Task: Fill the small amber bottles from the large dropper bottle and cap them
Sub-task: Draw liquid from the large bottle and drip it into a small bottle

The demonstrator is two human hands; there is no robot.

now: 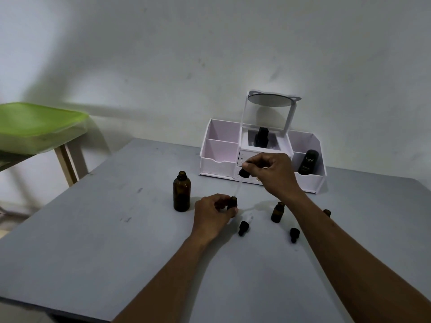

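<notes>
Black "Kahf" bottle (308,162) in organizer (217,164); left fingers (220,199) grip small amber bottle (232,202), right fingers (255,160) pinch dropper (244,172).

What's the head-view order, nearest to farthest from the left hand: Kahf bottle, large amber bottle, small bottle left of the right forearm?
1. Large amber bottle, left of the left hand.
2. Small bottle, on its right.
3. Kahf bottle, in the organizer.

wall (163,54): pale, scuffed | table (93,229): grey | stool (39,127): green seat, left
</notes>
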